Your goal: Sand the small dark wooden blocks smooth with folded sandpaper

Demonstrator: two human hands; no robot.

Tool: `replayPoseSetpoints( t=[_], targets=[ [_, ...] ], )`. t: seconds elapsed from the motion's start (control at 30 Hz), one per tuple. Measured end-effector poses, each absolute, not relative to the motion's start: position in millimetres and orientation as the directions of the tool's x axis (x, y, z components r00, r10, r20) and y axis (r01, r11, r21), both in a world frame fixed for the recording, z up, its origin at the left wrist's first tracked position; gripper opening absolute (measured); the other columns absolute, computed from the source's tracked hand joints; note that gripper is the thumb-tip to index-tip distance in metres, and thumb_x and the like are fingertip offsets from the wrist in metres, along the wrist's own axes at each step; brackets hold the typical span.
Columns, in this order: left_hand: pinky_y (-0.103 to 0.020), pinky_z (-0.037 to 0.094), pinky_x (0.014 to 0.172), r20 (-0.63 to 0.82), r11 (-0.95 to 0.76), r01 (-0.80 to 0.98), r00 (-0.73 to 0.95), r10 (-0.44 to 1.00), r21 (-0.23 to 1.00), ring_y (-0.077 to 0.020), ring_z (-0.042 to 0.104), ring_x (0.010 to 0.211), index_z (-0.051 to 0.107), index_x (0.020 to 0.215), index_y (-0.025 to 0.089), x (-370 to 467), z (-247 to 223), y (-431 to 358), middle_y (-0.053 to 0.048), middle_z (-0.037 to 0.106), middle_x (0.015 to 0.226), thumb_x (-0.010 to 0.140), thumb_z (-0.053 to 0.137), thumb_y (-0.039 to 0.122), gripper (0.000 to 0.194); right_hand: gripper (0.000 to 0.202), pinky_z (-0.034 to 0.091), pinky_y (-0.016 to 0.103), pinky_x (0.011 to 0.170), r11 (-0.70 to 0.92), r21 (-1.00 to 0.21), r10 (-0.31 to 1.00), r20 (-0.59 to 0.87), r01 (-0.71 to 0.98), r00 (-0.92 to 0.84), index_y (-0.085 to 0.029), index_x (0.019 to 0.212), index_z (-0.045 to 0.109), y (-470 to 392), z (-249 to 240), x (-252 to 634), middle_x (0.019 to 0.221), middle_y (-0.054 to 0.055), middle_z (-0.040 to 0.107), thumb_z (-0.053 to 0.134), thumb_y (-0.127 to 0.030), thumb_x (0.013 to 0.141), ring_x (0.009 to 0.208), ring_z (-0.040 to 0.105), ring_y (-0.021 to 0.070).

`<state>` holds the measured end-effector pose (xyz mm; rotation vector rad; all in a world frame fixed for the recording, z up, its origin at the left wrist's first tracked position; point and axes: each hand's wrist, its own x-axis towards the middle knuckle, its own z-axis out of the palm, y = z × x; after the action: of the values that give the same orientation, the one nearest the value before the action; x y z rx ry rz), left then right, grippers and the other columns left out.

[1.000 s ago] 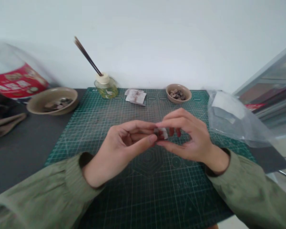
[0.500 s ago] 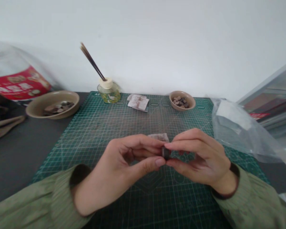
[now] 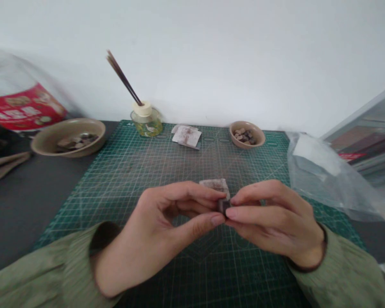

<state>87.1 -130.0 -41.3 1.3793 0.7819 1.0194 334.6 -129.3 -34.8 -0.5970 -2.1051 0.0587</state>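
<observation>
A small dark piece (image 3: 223, 207), blocky and brownish-black, is held above the mat between my two hands; its exact kind is too small to tell. My left hand (image 3: 176, 226) pinches it between thumb and forefinger from the left. From the right, my right hand (image 3: 272, 218) has its fingertips closed on the same piece and hides part of it. Just behind the fingers, a whitish stained paper square (image 3: 216, 185) lies on the green cutting mat (image 3: 141, 171).
Farther back stand a reed diffuser (image 3: 146, 119), stacked stained paper squares (image 3: 186, 136) and a small bowl (image 3: 247, 145) of brown and dark pieces. A larger bowl (image 3: 45, 147) holds assorted pieces at left. A clear plastic bag (image 3: 321, 179) lies at right.
My right hand's fingers have shifted their grip on the dark piece, which now appears turned, showing a different face. My left hand keeps its pinch. The view has moved slightly.
</observation>
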Motion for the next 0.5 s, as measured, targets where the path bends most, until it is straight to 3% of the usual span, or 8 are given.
replayPoseSetpoints(
  t=[0.5],
  targets=[
    [-0.011,0.070,0.081,0.187,-0.150,-0.124,0.376,0.907,0.981,-0.0124,0.089,0.086,0.091,0.112,0.028,88.1,-42.4,-131.0,0.002,0.092,0.098,0.091,0.096,0.015,0.025,0.012,0.070,0.021,0.079,0.885,-0.282,0.435,0.785,0.371,-0.441,-0.016,0.106,0.079,-127.5,-34.9,331.2,0.099,0.008,0.088,0.089,-0.014,0.099,0.088,0.087,0.0147]
  ],
)
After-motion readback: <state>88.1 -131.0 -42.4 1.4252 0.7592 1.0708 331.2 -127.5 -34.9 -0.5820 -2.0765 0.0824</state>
